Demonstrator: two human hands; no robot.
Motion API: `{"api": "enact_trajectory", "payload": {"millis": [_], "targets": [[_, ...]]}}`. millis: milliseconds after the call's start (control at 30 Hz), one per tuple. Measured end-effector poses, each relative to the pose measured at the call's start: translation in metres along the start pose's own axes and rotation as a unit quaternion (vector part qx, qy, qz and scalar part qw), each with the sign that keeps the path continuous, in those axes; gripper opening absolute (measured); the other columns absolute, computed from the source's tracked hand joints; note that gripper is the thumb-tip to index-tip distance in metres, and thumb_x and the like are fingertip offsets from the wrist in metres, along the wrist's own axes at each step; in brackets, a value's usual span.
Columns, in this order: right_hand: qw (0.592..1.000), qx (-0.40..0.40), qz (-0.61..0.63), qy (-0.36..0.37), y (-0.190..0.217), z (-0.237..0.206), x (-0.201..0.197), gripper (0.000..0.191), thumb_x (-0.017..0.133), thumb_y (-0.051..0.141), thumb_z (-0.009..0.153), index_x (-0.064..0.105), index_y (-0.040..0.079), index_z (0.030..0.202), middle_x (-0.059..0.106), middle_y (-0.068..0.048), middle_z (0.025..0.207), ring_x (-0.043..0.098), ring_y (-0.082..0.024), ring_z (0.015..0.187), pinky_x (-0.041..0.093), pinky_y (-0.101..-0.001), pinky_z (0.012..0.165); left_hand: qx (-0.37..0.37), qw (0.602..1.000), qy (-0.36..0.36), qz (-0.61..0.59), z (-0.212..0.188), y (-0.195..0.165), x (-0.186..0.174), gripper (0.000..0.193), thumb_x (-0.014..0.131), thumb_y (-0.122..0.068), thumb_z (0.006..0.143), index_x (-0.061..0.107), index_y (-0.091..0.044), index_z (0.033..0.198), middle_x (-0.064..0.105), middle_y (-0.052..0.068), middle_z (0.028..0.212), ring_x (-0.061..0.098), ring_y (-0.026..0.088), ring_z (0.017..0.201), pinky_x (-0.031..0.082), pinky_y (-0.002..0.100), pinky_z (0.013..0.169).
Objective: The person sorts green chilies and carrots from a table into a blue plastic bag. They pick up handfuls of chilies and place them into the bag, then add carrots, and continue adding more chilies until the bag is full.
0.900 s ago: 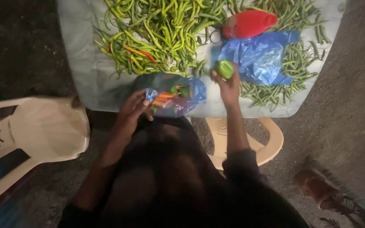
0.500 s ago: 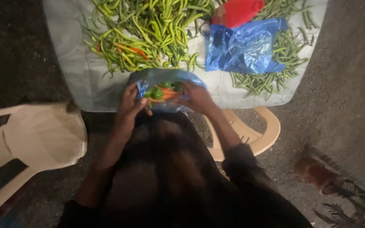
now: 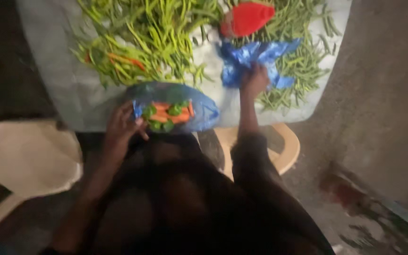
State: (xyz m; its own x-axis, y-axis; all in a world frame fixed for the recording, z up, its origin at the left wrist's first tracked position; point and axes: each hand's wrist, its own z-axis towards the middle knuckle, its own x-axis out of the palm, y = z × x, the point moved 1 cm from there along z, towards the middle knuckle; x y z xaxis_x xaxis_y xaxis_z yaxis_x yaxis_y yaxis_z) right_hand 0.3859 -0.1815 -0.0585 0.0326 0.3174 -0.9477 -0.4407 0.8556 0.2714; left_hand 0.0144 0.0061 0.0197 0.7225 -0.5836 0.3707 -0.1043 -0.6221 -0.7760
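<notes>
Blue plastic bag [image 3: 178, 106] of orange and green pieces sits at the counter [image 3: 67, 89] near edge, left hand [image 3: 121, 127] pinching its rim. Thin, floppy film, light, so I'd guess grab it by the rim. Right hand [image 3: 255, 80] is closed on a second crumpled blue bag [image 3: 242, 59] farther in, amid slim, glossy green chillies [image 3: 152, 33]. Red pouch [image 3: 247, 18] sits at the far edge.
</notes>
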Motion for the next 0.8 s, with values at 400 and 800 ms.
{"api": "enact_trajectory", "payload": {"millis": [400,800], "targets": [[0.935,0.041,0.139,0.325,-0.042,-0.087,-0.012,0.033,0.084,0.033,0.082,0.076,0.009,0.103,0.068,-0.016,0.107,0.068,-0.036,0.091,0.053,-0.0454,0.077,-0.012,1.000,0.005,0.023,0.028,0.006,0.034,0.051,0.064,-0.014,0.100,0.046,0.001,0.146,0.060,0.015,0.135,0.064,0.020,0.099,0.058,0.034,0.072],[0.990,-0.095,0.048,0.088,0.045,0.020,0.045,0.055,0.080,0.027,0.077,0.062,0.009,0.126,0.054,-0.023,0.135,0.057,-0.047,0.112,0.051,-0.0519,0.090,0.014,0.999,-0.027,0.016,0.014,0.031,0.036,0.052,0.065,-0.008,0.097,0.046,0.002,0.145,0.059,0.014,0.134,0.062,0.018,0.089,0.057,0.033,0.069]]}}
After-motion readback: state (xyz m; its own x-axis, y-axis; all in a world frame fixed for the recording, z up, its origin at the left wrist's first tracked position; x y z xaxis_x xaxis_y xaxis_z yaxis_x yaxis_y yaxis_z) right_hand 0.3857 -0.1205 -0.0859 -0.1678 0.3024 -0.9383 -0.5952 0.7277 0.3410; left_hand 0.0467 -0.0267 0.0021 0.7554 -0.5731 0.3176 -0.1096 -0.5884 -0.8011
